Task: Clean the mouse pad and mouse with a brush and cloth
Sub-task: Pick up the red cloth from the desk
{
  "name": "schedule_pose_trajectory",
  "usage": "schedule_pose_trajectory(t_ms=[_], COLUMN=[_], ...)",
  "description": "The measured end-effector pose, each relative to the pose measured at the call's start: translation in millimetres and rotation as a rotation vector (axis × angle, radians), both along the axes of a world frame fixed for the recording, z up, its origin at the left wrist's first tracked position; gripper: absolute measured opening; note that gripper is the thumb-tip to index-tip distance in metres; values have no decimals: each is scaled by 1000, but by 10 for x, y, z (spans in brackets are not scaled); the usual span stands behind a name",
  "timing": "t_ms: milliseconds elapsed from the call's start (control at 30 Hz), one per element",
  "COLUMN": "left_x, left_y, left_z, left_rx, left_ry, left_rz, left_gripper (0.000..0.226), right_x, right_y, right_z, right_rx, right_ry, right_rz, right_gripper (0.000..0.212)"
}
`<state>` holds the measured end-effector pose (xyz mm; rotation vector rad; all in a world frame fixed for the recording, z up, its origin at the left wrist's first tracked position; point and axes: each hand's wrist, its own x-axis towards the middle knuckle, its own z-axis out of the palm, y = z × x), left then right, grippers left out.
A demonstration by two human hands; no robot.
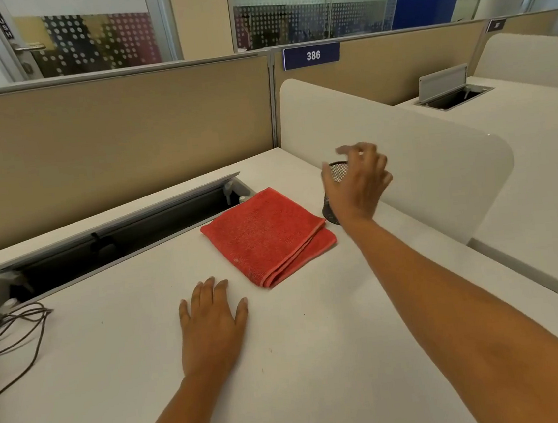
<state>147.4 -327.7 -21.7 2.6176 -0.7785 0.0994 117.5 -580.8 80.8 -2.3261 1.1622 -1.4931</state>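
mesh cup (338,174) partly hidden behind right hand (359,185)

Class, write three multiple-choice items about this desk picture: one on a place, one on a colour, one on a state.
1. Where is the mesh cup?
A. right of the cloth
B. left of the cables
C. on the cloth

2. What colour is the cloth?
A. blue
B. red
C. green

3. How is the left hand?
A. gripping the cloth
B. fisted
C. flat on the desk

Answers: 1 A, it stands by the cloth's right edge, behind the right hand. 2 B, plainly red. 3 C, fingers spread, palm down.
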Motion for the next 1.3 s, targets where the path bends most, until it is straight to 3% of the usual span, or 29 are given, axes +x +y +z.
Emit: schedule_pose_trajectory(t_ms=[167,333,400,567,733,800,900,1133,1300], left_x=[14,17,19,13,-21,-48,-117,-261,-362], left_y=[18,6,13,22,-22,-57,-93,-28,170], left_z=[1,6,8,38,157,209,290,522,788], left_rx=[5,-9,-23,-137,-294,-346,-479,-714,-867], left_ry=[11,28,35,123,212,271,390,545,637], left_rz=[0,-3,-2,26,107,131,164,218,191], left_gripper=[52,52,52,56,55,54,53,45,47], right_x=[177,260,243,93,-26,-114,-247,-431,-550], right_y=[378,477,548,751,836,806,855,1162,1440], right_z=[-353,-636,-711,-750,-604,-593,-641,-519,-232], right_rx=[-89,256,270,195,234,304,493,592,623], right_ry=[215,720,783,756,733,710,744,432,264], right_rz=[385,545,528,460,379,307,253,368,478], right_gripper=[13,41,45,38,46,48,69,39,37])
